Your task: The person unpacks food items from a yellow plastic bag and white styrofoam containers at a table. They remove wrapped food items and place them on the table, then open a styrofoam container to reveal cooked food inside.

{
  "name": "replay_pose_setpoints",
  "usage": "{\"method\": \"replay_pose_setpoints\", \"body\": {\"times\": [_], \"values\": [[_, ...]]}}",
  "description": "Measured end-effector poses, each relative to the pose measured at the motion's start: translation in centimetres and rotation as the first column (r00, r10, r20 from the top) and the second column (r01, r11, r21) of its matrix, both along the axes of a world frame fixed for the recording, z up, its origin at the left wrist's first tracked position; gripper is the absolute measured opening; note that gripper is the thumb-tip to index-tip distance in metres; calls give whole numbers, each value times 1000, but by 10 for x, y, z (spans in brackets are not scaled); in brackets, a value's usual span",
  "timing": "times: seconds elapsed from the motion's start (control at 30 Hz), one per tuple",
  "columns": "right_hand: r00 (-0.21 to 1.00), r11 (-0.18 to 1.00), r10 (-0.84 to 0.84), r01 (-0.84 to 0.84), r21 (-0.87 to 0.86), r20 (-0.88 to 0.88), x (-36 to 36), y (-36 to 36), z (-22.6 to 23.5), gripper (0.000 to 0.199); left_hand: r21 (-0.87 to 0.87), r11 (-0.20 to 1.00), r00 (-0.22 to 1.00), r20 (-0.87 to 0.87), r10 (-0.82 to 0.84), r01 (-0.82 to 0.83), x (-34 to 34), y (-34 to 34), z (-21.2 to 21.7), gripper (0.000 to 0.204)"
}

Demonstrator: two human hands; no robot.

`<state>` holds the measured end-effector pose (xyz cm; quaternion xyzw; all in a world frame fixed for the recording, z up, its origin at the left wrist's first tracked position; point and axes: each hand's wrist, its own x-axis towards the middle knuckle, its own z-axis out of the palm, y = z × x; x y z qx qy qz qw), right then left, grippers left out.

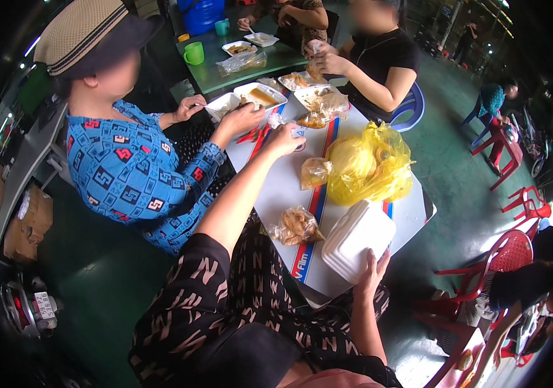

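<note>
White foam clamshell box (359,236), its lid down, lies at the near right part of a pale grey desk (283,187) with red and blue stripes, close to the near edge. Bare surface separates the box from a clear plastic bag of brown food (297,225) on its left; to its right, a narrow bare margin runs to the desk's side edge. The right hand (370,271) touches the box's near right side, fingers fairly straight; I cannot tell whether it grips.

Just beyond the box, a bulging yellow translucent plastic bag (370,165) closes off the room behind it, with a small clear bag of light-brown food (316,173) beside it. Left of these is open desk, up to the left edge.

Farther off, the left hand (284,139) reaches over the desk, fingers curled; whatever it may hold is too small to tell. Near it are open white foam trays with food (262,96), and a co-worker's hand (244,119) is at one of them. Behind stands a green mug (193,53) on a green desk (208,77).
</note>
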<state>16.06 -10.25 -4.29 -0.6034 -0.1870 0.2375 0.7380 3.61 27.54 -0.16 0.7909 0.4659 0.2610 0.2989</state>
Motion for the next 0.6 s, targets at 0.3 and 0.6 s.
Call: {"method": "replay_pose_setpoints", "body": {"times": [0.3, 0.6], "values": [[999, 1000, -17, 17, 15, 33, 3, -2, -6, 61, 47, 999, 995, -99, 18, -14, 63, 65, 9, 75], [999, 999, 27, -26, -32, 45, 3, 1, -2, 65, 113, 989, 990, -116, -76, 90, 115, 128, -68, 93]]}}
